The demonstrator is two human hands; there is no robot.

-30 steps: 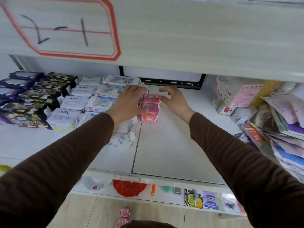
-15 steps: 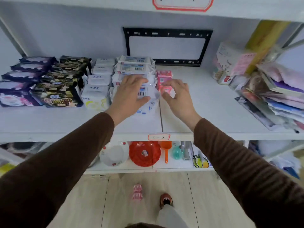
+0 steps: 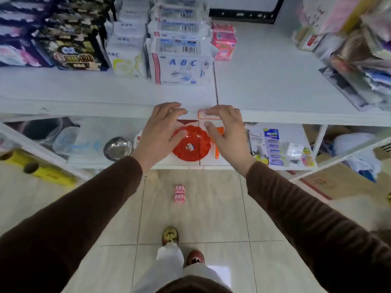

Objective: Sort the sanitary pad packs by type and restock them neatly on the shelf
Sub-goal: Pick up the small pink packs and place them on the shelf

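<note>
White shelf [image 3: 275,81] first: it fills the upper part of your view, with sorted rows on its left half and open board to the right of the seam. Dark packs [image 3: 69,53] sit far left, white packs [image 3: 179,66] in the middle, and one stack of pink packs [image 3: 223,44] stands just right of them, touching the white row's corner. Loose mixed packets [image 3: 359,60] crowd the far right end.

Below the shelf edge, the tiled floor [image 3: 211,208] carries what probably matters next: two small pink packs [image 3: 180,193] lying end to end, their shared long axis running away from you towards the shelf. They lie down and slightly left of centre, between your two arms, well below both hands and ahead of your shoes [image 3: 170,235].

Your left hand [image 3: 160,132] and right hand [image 3: 226,132] hover at the shelf's front lip, each grip wide, fingers loosely spread, holding nothing. Neither is clearly closer to the floor packs; the left looks a touch nearer in line.

Room is ample: bare tiles surround the packs. Mind the lower shelf [image 3: 190,166] edge as you bend down.
</note>
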